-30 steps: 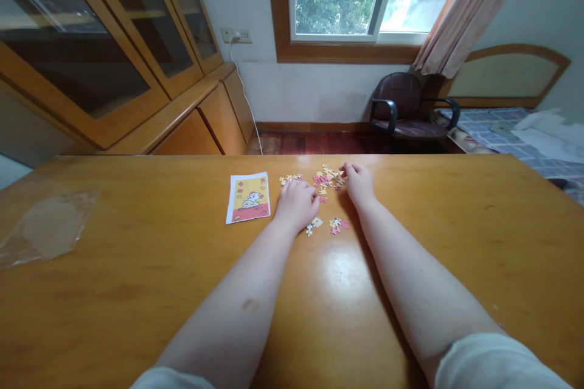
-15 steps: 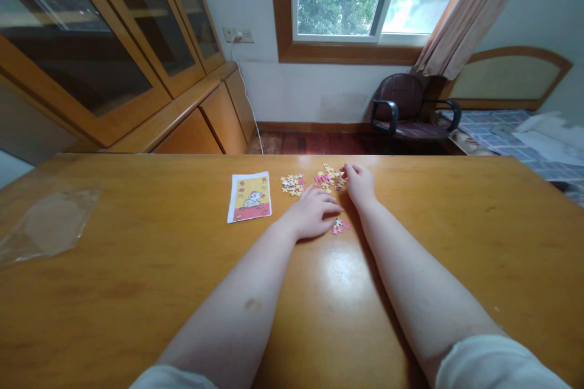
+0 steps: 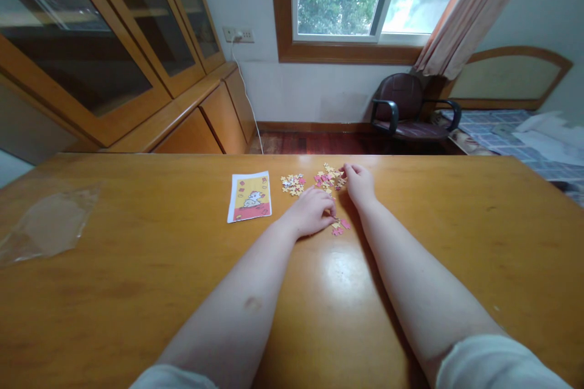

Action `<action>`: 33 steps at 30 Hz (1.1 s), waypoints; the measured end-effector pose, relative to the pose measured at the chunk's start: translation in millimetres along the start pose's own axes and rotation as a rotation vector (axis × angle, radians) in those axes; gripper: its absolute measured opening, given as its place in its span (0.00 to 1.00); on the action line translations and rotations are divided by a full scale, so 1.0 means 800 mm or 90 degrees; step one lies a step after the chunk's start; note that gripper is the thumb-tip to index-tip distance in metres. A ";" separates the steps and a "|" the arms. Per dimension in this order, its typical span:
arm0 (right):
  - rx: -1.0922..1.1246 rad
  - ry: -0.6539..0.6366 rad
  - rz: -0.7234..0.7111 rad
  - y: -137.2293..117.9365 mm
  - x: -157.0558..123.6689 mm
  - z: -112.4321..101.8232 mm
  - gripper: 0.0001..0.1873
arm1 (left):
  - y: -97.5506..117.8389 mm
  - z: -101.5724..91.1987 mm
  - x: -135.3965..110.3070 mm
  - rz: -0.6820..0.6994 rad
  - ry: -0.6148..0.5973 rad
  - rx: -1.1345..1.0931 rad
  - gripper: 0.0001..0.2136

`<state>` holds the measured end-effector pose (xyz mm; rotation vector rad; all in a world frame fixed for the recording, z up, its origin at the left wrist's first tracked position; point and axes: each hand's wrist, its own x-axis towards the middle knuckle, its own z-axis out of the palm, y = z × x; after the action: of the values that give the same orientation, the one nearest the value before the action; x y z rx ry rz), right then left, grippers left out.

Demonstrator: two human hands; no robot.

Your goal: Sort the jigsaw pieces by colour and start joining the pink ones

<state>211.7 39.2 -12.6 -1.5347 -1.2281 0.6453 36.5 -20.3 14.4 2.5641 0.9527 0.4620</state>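
My left hand [image 3: 312, 213] rests on the table, its fingers curled and closed at the tips on a jigsaw piece [image 3: 336, 223] in a small cluster. Beside those fingertips lie pink jigsaw pieces [image 3: 337, 232]. At the far pile of mixed yellow and pink jigsaw pieces [image 3: 323, 180], my right hand [image 3: 359, 182] is closed in a pinch at the right edge; whatever it grips is hidden. Another pile of yellow, white and pink pieces [image 3: 292, 184] sits just beyond my left hand. Left of it lies a picture card [image 3: 250, 197] with a white cartoon animal on yellow and pink.
A clear plastic bag [image 3: 50, 219] lies flat on the left of the wooden table [image 3: 159, 292]. The table's far edge runs just behind the piles. Past it stand a glass-door cabinet [image 3: 150, 42], an armchair [image 3: 404, 106] and a bed [image 3: 511, 127].
My left hand's fingers have curled in and closed at the small cluster. The white piece there no longer shows, and a yellow one does. My right hand has stayed almost still.
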 end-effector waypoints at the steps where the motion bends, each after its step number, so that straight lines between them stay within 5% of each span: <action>1: -0.001 -0.002 0.000 0.000 0.000 0.000 0.21 | 0.000 -0.001 0.001 -0.009 -0.001 -0.009 0.03; 5: -0.004 0.002 0.003 0.001 0.000 0.000 0.21 | -0.006 -0.004 0.001 -0.112 0.097 0.000 0.06; 8: 0.003 0.003 0.006 0.002 0.000 0.001 0.20 | -0.016 -0.006 -0.002 -0.308 0.243 0.104 0.08; 11: 0.003 -0.001 0.006 0.001 0.000 0.001 0.19 | -0.025 -0.006 -0.005 -0.452 0.251 0.169 0.09; 21: 0.004 -0.001 0.016 -0.001 -0.001 0.001 0.18 | -0.027 -0.007 -0.010 -0.504 0.258 0.228 0.09; 25: 0.003 0.001 0.017 0.001 -0.001 0.002 0.18 | -0.020 -0.006 -0.006 -0.360 0.268 0.172 0.08; 30: 0.009 -0.004 -0.001 0.005 0.002 0.004 0.19 | -0.011 0.001 -0.002 0.020 0.070 0.057 0.11; 33: 0.004 -0.004 -0.003 0.005 0.002 0.004 0.20 | -0.010 0.004 -0.002 0.087 -0.004 0.018 0.11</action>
<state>211.2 42.0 -17.1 -1.5263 -1.2329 0.6505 32.3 -16.5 8.0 2.6659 0.7895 0.4814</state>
